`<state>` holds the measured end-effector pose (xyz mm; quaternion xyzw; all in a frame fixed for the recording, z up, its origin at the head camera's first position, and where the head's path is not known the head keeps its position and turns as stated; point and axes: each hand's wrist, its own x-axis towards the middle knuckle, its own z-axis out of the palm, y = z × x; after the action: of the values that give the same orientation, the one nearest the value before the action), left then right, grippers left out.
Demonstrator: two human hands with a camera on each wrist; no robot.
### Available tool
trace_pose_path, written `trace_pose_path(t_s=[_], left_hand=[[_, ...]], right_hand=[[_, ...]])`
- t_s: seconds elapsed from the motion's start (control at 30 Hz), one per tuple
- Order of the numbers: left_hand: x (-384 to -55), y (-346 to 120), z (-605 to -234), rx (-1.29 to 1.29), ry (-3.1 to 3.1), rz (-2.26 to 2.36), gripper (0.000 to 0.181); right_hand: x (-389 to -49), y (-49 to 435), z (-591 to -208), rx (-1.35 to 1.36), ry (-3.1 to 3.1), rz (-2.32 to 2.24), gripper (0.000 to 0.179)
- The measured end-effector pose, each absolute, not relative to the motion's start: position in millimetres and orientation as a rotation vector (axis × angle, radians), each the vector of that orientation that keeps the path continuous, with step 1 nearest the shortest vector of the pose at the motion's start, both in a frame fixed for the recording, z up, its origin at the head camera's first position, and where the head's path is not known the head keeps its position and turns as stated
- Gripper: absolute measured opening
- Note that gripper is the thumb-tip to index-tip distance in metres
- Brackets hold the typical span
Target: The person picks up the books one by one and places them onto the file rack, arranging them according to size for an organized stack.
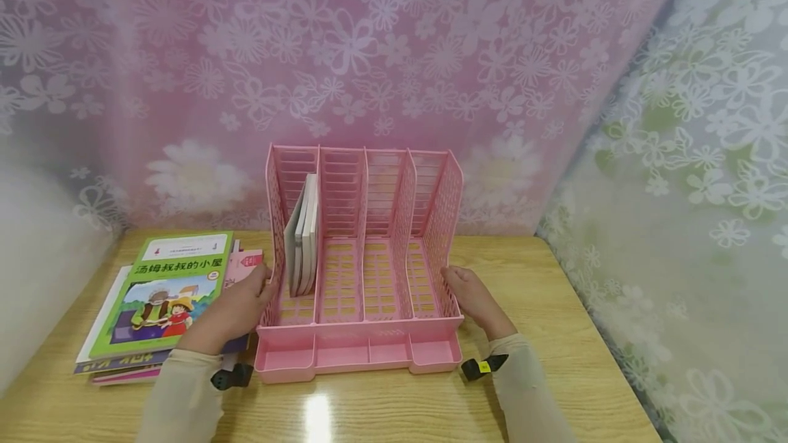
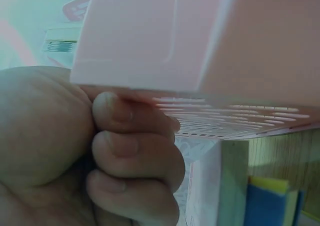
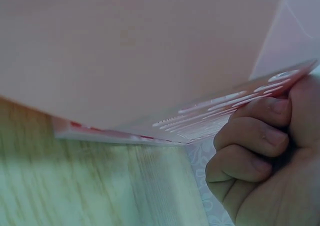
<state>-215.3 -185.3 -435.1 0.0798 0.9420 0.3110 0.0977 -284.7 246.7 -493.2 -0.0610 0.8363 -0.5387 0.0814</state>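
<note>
Head view, pink rack (image 1: 360,331) between left grip (image 1: 246,298) and right grip (image 1: 474,294), both clasping its sides

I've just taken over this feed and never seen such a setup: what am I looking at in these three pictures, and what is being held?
There is no machine here. Each "grip" is a person's bare hand: the left grip and the right grip.

The wide picture comes from a camera worn on the head, looking forward and down. The two close-ups come from cameras on the wrists, one per hand, so the rack's pink plastic fills much of each.

On the wooden table, to the left, lies a stack of books, a green picture book on top. Both grips hold the pink rack by its side walls, fingers curled. A few thin books stand in its leftmost upright section. Whether the rack is slightly lifted, I can't tell.
</note>
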Motion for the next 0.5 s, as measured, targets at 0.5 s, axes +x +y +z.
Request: trace_pose_path(t_s=[0.5], left_hand=[[-210.2, -191.9, -433.9, 0.183, 2.852, 0.876, 0.056]], right_hand=[[-285.9, 247.0, -494.3, -0.161, 2.457, -1.649, 0.05]])
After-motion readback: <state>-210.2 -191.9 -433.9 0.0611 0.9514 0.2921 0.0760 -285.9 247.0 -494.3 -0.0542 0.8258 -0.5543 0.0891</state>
